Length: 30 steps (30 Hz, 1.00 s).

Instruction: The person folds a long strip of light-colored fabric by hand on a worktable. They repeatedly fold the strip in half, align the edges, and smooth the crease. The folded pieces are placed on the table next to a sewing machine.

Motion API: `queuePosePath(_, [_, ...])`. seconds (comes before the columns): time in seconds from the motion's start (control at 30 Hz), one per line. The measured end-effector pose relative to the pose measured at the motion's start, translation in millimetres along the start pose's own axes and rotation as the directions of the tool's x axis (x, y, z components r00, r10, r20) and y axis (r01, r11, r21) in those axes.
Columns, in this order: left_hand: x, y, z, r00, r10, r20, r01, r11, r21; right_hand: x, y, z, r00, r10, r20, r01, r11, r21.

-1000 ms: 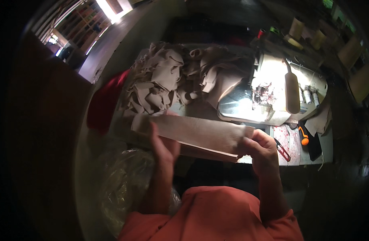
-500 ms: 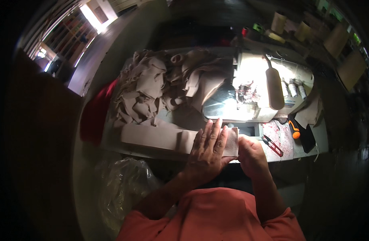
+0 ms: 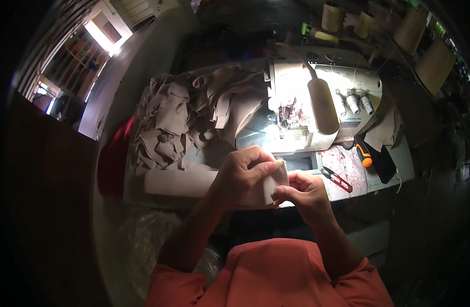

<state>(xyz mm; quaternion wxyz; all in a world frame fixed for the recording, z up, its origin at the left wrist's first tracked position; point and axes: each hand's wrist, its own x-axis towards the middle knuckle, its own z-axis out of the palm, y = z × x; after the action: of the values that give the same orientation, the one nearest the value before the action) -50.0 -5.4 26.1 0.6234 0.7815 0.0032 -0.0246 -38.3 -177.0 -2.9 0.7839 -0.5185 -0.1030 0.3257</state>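
Observation:
A long folded strip of beige fabric [image 3: 181,182] lies along the front edge of the table, its right end lifted between my hands. My left hand [image 3: 241,171] pinches the top corner of that end between thumb and fingers. Lower down on the same end, my right hand [image 3: 305,193] grips the edge, thumb toward me. Just beyond my hands stands a brightly lit sewing machine [image 3: 296,117]. A heap of crumpled beige fabric pieces [image 3: 166,112] covers the left of the table.
Right of my hands lie red-handled thread snips [image 3: 337,179], an orange-and-black tool [image 3: 365,153] and a dark phone-like slab [image 3: 382,166]. Cones of thread [image 3: 330,18] stand at the back right. A clear plastic bag [image 3: 148,245] hangs below the table's front edge.
My left hand, earlier flat on the fabric strip, has risen and now pinches its top corner. My right hand's thumb now shows on the strip's edge. The whole view has shifted slightly.

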Motion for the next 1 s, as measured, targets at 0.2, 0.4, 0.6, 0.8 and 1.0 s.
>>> queuePosePath(0.2, [32.1, -3.3, 6.3, 0.962, 0.265, -0.059, -0.221, 0.891, 0.396, 21.7, 5.1, -10.2, 0.979, -0.118, -0.165, 0.113, 0.993, -0.04])
queuePosePath(0.4, [55.6, -25.2, 14.1, 0.861, 0.507, -0.043, -0.426, 0.765, 0.482, 37.3, 15.9, -15.8, 0.928, -0.281, -0.245, 0.259, 0.958, -0.12])
queuePosePath(0.6, [53.7, -28.3, 9.5, 0.789, 0.601, 0.129, -0.532, 0.562, 0.634, 35.5, 32.4, -18.8, 0.929, -0.242, -0.28, 0.238, 0.97, -0.049])
queuePosePath(0.8, [40.6, -25.0, 7.9, 0.861, 0.481, 0.164, -0.429, 0.513, 0.743, 32.4, 41.3, -15.7, 0.904, -0.271, -0.331, 0.245, 0.962, -0.12])
queuePosePath(1.0, [64.8, -24.0, 1.2, 0.867, 0.489, 0.09, -0.428, 0.64, 0.638, 44.7, 25.4, -13.2, 0.892, -0.34, -0.298, 0.25, 0.92, -0.303])
